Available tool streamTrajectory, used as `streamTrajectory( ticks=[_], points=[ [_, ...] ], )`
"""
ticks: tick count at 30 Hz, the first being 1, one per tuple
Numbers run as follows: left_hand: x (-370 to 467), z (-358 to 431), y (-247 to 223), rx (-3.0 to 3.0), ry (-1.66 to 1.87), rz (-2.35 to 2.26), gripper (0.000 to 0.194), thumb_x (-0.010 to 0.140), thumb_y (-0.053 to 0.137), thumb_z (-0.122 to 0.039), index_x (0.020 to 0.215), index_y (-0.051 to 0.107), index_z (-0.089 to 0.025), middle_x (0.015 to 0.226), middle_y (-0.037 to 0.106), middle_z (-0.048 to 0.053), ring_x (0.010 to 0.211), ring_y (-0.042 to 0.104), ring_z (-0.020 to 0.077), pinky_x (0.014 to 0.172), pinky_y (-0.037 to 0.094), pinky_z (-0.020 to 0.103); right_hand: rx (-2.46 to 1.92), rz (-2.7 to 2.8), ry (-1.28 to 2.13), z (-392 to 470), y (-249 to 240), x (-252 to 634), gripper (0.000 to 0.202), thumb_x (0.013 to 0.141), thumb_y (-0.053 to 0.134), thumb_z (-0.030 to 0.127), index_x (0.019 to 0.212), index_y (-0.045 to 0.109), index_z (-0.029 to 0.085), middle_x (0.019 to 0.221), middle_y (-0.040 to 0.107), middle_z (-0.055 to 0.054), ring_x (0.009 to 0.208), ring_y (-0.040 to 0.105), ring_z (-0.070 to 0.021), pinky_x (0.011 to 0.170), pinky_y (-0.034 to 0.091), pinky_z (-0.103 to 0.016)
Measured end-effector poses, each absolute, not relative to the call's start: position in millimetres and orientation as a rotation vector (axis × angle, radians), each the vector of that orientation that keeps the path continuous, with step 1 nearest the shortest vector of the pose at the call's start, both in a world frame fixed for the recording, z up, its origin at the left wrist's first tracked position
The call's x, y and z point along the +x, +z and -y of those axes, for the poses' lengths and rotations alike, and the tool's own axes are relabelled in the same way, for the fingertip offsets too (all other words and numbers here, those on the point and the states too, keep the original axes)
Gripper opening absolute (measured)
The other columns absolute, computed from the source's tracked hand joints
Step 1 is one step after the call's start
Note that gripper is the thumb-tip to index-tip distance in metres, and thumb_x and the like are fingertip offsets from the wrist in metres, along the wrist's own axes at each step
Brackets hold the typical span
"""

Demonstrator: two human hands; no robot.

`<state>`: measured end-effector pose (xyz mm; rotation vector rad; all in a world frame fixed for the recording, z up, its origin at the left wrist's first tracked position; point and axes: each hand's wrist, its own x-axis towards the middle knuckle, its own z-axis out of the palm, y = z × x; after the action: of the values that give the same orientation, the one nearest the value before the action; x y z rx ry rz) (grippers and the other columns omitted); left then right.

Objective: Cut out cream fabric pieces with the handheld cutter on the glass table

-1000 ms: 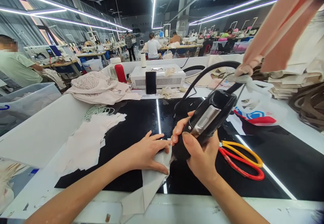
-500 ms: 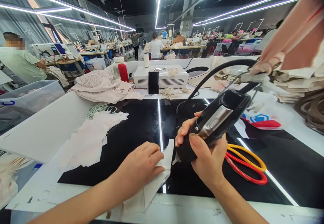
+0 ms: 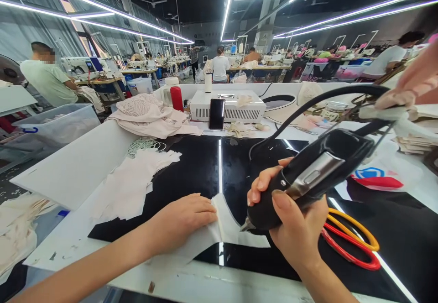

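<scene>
My right hand is wrapped round a black handheld tool with a silver side plate and a thick black cable. The tool's pointed metal tip is directed down and left, close to the right part of a white fabric piece. That piece lies on the glossy black work surface. Flat on the fabric's left part rests my left hand, fingers stretched out and pointing right. Whether the tip touches the fabric I cannot tell.
Stacked white pieces lie to the left. Red and orange loops are at the right. Behind stand a phone, a white box and a red bottle. Another person's hand is near the cable, upper right.
The fabric piece now lies spread out flatter and extends right under the tool's tip. My left hand has flattened. The view has shifted, and my right hand with the tool appears further right.
</scene>
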<state>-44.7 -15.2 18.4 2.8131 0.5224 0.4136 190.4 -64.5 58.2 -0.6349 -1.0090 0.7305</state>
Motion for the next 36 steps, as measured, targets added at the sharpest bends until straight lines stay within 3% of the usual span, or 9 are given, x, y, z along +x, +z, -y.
streamTrajectory(
  ticks=[6, 23, 36],
  points=[
    [-16.9, -0.1, 14.3, 2.769, 0.483, -0.616, 0.045, 0.1, 0.047, 0.004, 0.131, 0.07, -0.019, 0.135, 0.073, 0.01, 0.126, 0.072, 0.0218, 0.111, 0.06, 0.034, -0.645, 1.021, 0.746, 68.0, 56.8, 194.0, 0.04, 0.088, 0.09, 0.042, 0.117, 0.064, 0.031, 0.081, 0.069, 0.003, 0.06, 0.066, -0.0165, 0.054, 0.058, -0.03],
    [-16.5, -8.8, -6.7, 2.797, 0.541, -0.572, 0.029, 0.108, 0.049, -0.004, 0.122, 0.072, -0.015, 0.13, 0.074, 0.01, 0.119, 0.073, 0.0202, 0.106, 0.062, 0.032, -0.657, 1.05, 0.707, 84.4, 56.7, 207.3, 0.036, 0.088, 0.089, 0.036, 0.116, 0.067, 0.028, 0.078, 0.07, 0.002, 0.06, 0.067, -0.0175, 0.053, 0.063, -0.031],
    [-20.9, 5.1, -13.7, 2.947, 0.7, -0.481, 0.029, 0.106, 0.058, -0.002, 0.131, 0.068, -0.011, 0.128, 0.077, 0.011, 0.125, 0.072, 0.0241, 0.113, 0.06, 0.037, -0.697, 0.938, 0.65, 64.2, 71.5, 197.0, 0.045, 0.074, 0.096, 0.04, 0.108, 0.069, 0.028, 0.07, 0.068, 0.005, 0.053, 0.06, -0.0169, 0.045, 0.058, -0.03]
  ],
)
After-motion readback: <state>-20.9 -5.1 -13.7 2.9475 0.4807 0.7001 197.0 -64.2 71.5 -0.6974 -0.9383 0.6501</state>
